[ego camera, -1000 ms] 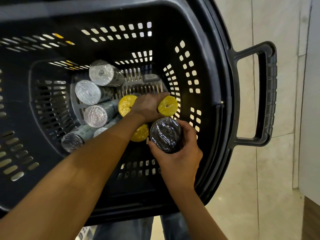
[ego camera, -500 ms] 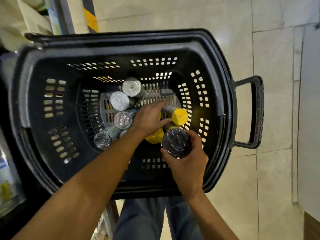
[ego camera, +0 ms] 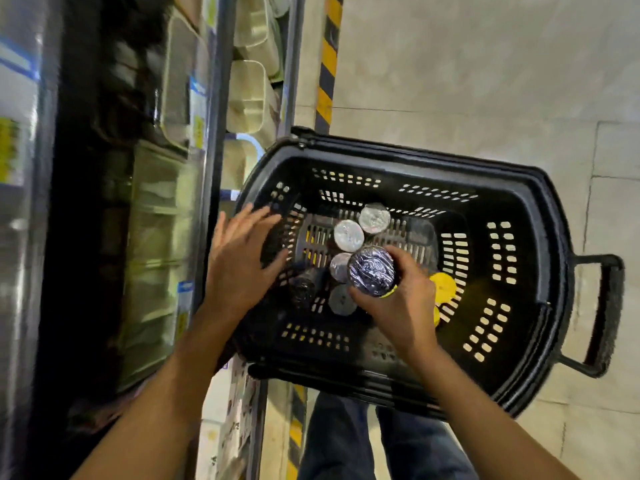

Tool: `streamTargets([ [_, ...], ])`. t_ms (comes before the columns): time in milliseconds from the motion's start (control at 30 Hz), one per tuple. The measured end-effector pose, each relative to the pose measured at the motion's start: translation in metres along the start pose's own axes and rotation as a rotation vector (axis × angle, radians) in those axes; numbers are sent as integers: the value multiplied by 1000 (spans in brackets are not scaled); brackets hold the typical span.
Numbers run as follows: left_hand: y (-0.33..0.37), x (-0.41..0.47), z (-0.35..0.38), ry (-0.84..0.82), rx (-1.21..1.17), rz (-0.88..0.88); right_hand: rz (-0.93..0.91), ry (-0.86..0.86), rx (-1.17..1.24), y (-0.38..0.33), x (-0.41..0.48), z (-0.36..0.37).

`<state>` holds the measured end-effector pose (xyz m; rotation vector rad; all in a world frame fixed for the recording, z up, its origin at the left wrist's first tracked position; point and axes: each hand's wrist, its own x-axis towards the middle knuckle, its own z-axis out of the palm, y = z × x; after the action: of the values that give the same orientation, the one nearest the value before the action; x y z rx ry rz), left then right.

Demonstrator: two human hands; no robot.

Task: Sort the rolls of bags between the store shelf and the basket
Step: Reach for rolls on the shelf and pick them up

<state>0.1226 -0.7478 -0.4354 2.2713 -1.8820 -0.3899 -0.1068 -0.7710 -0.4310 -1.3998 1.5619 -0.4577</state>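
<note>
The right hand curls round a dark, shiny-wrapped roll of bags, held over the black slotted plastic basket. Silver rolls stand just beyond it, yellow rolls beside it. The left hand spreads empty, nearer the store shelf.

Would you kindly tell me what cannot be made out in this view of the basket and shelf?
Head view:
Shelf goods: motion blur, labels unreadable.
Yellow rolls: mostly behind the right hand; count unclear.
Dark roll: only its end shows, the hand covers its body.
Left hand: blurred; contact with the basket uncertain.
</note>
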Motion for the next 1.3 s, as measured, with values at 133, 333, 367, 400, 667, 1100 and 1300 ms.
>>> streamTargets([
  [133, -25, -14, 17, 123, -54, -106, -94, -105, -30, -5, 24, 37],
  [333, -27, -34, 62, 138, -56, -149, -222, -311, -251, 23, 68, 96],
  [367, -28, -34, 66, 159, -37, -150, -235, -338, -280, 28, 74, 104],
  [400, -29, -34, 68, 177, -36, -160, -246, -361, -302, 32, 79, 112],
  [667, -32, -37, 79, 204, 60, -93, -309, -512, -459, 79, 115, 175],
  [1100, -30, -37, 78, 150, 118, -85, -208, -505, -302, 104, 96, 203],
  [1300, -29, -38, 79, 155, 110, -80, -68, -532, -232, 100, 92, 201],
])
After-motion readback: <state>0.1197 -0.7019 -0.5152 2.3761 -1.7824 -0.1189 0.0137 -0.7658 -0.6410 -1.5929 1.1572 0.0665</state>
